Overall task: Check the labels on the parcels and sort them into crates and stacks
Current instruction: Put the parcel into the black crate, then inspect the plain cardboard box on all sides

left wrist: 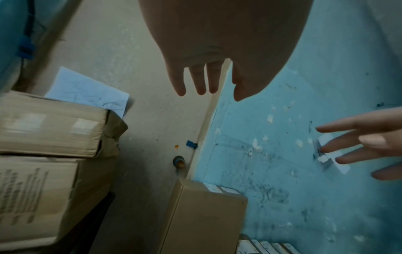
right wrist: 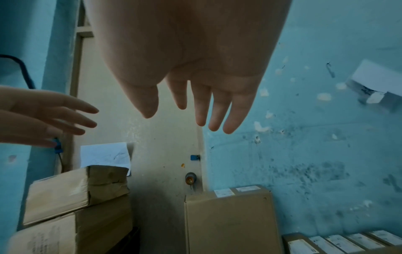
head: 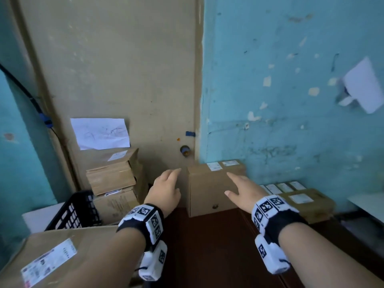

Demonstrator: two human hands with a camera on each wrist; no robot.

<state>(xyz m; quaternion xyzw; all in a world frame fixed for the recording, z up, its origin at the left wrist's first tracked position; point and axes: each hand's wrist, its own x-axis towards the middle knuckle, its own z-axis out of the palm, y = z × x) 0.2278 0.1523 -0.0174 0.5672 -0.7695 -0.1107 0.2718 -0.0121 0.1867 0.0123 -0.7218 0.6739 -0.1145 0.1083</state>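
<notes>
Two hands extended, head view: left hand (head: 166,189) and right hand (head: 242,189), fingers straight, holding nothing, short of upright cardboard parcel (head: 209,191); parcel against beige door (head: 116,69), two white labels (head: 214,166) on top, print unreadable. Black lattice plastic crate (head: 75,210) left. Stacked cartons (head: 116,183) beside crate.
Left wrist view: fingers (left wrist: 196,80) spread, empty; parcel below, smooth brown board.
Right wrist view: fingers (right wrist: 217,110) straight, empty; row of labelled flat parcels (right wrist: 339,242) at peeling blue wall (right wrist: 315,154).
</notes>
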